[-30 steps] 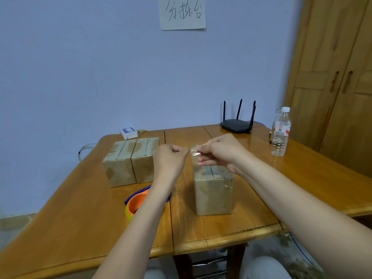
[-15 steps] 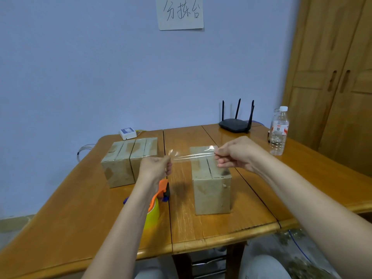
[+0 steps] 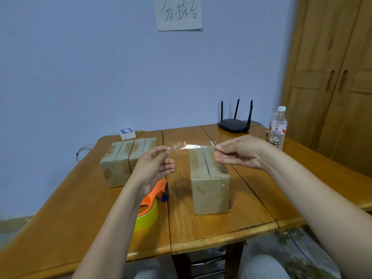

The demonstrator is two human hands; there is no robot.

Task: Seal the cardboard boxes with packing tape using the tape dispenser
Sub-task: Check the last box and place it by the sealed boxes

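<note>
Tape strip (image 3: 190,147) stretched level at frame center, above far end of box (image 3: 209,178). Pinched at left end by left hand (image 3: 155,168), at right end by right hand (image 3: 239,154); remaining fingers loosely extended. Dispenser (image 3: 151,206) resting on table (image 3: 60,218) below left forearm. Second box (image 3: 122,162) at center left. Router (image 3: 233,123), bottle (image 3: 277,127) at upper right.

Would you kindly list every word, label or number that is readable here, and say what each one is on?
"分拣台": handwritten on the paper sign taped to the wall.
Bottle label: red and white print, too small to read.
White box at the table's far edge: blue panel, too blurred to read.
Router, cardboard boxes and tape dispenser: no legible text.
</note>
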